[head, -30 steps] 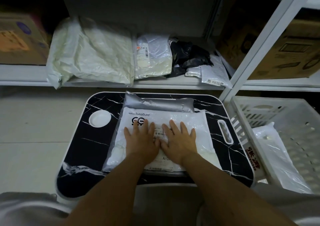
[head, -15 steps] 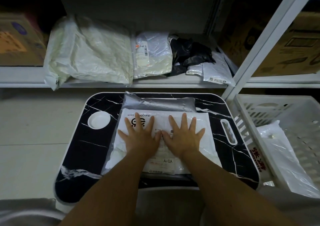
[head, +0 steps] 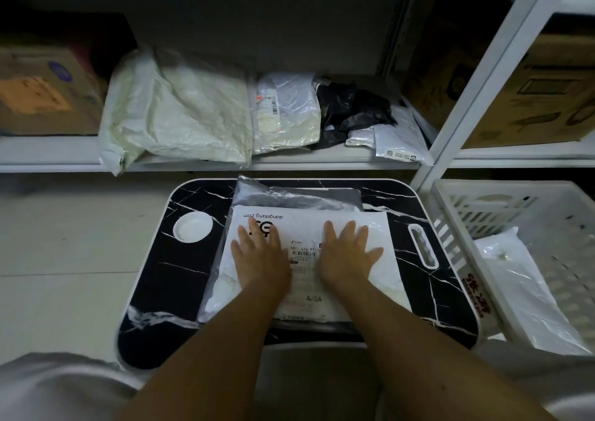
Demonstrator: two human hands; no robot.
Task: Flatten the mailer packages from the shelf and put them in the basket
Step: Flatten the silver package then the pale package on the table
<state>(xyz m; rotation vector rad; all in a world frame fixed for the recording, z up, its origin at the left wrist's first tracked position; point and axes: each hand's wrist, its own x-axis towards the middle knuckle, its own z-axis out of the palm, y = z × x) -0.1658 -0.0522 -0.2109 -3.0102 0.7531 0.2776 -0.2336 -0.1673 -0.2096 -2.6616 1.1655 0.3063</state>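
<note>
On lap desk (head: 151, 269): left hand (head: 260, 256), right hand (head: 349, 254) flat, fingers spread, pressing white mailer (head: 306, 224).

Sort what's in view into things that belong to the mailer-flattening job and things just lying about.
Job: white printed plastic mailer under left hand and right hand; grey plastic mailer beneath; crumpled mailers on shelf; white slatted plastic basket.

Lying about: brown cardboard boxes; black marble-patterned lap table.

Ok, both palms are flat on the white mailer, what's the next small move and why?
Probably sweep both hands outward to the edges. The left hand and right hand lie flat near the middle of the white mailer, while its lower left corner looks puffy.
</note>
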